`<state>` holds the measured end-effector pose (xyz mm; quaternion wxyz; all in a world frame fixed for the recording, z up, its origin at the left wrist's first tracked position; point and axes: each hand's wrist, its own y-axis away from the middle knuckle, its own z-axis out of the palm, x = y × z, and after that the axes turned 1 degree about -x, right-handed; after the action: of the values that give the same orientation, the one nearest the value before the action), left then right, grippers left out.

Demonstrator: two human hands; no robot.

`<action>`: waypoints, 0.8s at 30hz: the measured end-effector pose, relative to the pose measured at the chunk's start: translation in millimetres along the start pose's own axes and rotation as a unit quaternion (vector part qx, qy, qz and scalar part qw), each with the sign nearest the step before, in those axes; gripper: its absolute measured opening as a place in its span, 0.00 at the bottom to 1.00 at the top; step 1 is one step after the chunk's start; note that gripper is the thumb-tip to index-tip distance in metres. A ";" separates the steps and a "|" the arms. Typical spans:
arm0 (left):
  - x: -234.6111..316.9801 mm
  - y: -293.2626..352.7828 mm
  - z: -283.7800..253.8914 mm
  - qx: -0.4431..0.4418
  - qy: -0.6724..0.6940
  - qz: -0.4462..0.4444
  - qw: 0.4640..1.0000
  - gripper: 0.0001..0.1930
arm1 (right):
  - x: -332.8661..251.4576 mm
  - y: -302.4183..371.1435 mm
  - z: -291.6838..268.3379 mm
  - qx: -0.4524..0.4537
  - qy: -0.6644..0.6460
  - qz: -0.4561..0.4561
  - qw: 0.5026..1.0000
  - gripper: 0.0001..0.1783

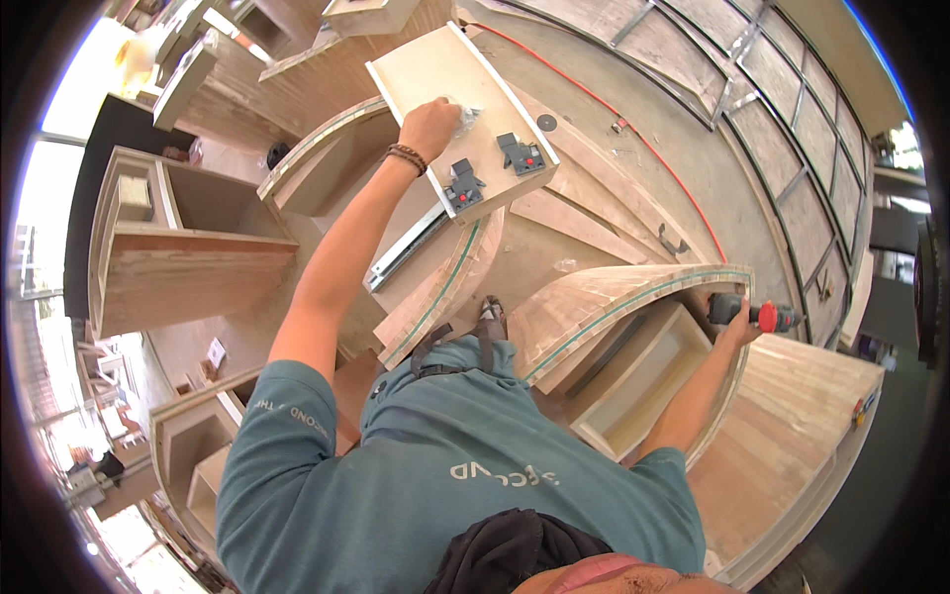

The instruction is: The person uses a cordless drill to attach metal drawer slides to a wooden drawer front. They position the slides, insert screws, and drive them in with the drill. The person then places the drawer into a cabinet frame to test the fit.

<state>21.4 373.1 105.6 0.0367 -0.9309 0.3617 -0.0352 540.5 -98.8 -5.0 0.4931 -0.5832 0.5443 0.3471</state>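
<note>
My left hand [431, 129] is closed on a small clear plastic bag [467, 119], whose contents I cannot make out. Under it is a pale wooden drawer [421, 67], its flat bottom panel facing up. On its near end sit two grey drawer-slide clips with red spots, a left clip [463, 190] and a right clip [522, 153]. Out to the right, my right hand [737, 327] grips a black and red cordless drill [757, 314] above the curved edge of an open cabinet [633, 287].
A metal drawer slide [406, 249] lies below the drawer. Curved plywood cabinets, such as one at left [198, 277], surround me. An orange-red cord [633, 129] runs over the floor by long wood strips [584, 198]. Metal frames [752, 99] lie at the far right.
</note>
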 end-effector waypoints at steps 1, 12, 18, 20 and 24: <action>-0.5 4.2 -2.3 -0.024 -0.049 -0.023 0.998 0.07 | -1.8 3.9 9.0 -0.011 -0.001 0.026 1.000 0.39; -7.2 5.2 8.2 0.071 0.067 -0.016 0.995 0.06 | 27.8 -48.5 -19.8 -0.045 -0.110 -0.032 0.992 0.11; -13.3 3.1 -0.4 0.023 0.082 -0.005 0.996 0.07 | -97.6 0.0 -43.2 -0.021 -0.103 -0.069 0.992 0.19; -10.8 1.6 -0.4 0.012 0.067 0.008 0.998 0.07 | -141.3 20.2 -48.0 -0.015 -0.168 -0.131 0.977 0.22; -7.7 -4.6 2.4 0.005 -0.008 0.030 1.000 0.07 | -193.6 51.0 -81.7 -0.028 -0.034 -0.332 0.942 0.17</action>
<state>19.1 381.8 103.4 0.0455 -0.9198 0.3888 -0.0283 447.7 -116.0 189.5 0.5817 -0.7323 0.2929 0.1987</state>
